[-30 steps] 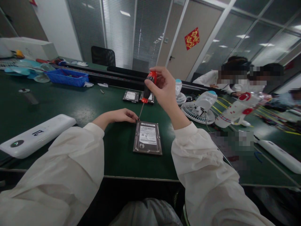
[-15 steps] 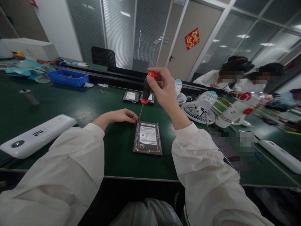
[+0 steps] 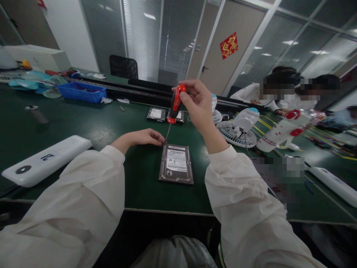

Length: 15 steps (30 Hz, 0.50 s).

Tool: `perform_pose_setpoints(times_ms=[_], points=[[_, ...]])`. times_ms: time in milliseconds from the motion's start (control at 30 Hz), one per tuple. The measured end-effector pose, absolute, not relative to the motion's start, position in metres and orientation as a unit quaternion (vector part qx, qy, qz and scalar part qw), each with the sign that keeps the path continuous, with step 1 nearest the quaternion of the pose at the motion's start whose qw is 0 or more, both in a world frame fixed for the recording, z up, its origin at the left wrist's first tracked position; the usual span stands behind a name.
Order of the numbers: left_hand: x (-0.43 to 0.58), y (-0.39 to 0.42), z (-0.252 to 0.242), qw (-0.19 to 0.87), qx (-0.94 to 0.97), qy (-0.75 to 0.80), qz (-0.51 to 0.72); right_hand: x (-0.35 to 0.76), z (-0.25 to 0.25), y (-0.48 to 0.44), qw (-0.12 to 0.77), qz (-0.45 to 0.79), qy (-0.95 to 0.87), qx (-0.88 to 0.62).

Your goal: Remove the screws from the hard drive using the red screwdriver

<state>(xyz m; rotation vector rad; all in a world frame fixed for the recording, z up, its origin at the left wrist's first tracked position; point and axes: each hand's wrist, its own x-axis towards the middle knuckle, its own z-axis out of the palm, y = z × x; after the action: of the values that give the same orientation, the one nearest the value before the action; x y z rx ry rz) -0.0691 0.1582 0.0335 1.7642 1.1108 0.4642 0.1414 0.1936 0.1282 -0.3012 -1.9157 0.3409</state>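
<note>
We seem to turn the screwdriver point(image 3: 175, 106), clamped in our right hand point(image 3: 198, 102), at the drive's point(image 3: 176, 163) corner; left hand's point(image 3: 147, 137) grip unclear, steady pressure needed next.

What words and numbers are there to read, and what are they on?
"21", probably: the long white rounded plastic device at left.
Too blurred: gold characters on the red diamond-shaped sign.
Too small: label print on the near dark metal hard drive.
Too small: labels on two dark metal hard drives behind.
</note>
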Motion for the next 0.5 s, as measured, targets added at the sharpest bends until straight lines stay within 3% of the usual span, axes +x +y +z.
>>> perform_pose_setpoints(times_ms=[167, 367, 500], points=[[-0.0686, 0.1563, 0.0362, 0.479, 0.723, 0.461, 0.189, 0.1408, 0.1254, 0.1944, 0.57, 0.065, -0.8, -0.176], [-0.0688, 0.157, 0.0356, 0.482, 0.728, 0.448, 0.193, 0.1414, 0.1238, 0.1998, 0.557, 0.109, -0.815, -0.117], [-0.0688, 0.1573, 0.0354, 0.489, 0.723, 0.448, 0.195, 0.1411, 0.125, 0.1957, 0.568, 0.068, -0.806, -0.154]])
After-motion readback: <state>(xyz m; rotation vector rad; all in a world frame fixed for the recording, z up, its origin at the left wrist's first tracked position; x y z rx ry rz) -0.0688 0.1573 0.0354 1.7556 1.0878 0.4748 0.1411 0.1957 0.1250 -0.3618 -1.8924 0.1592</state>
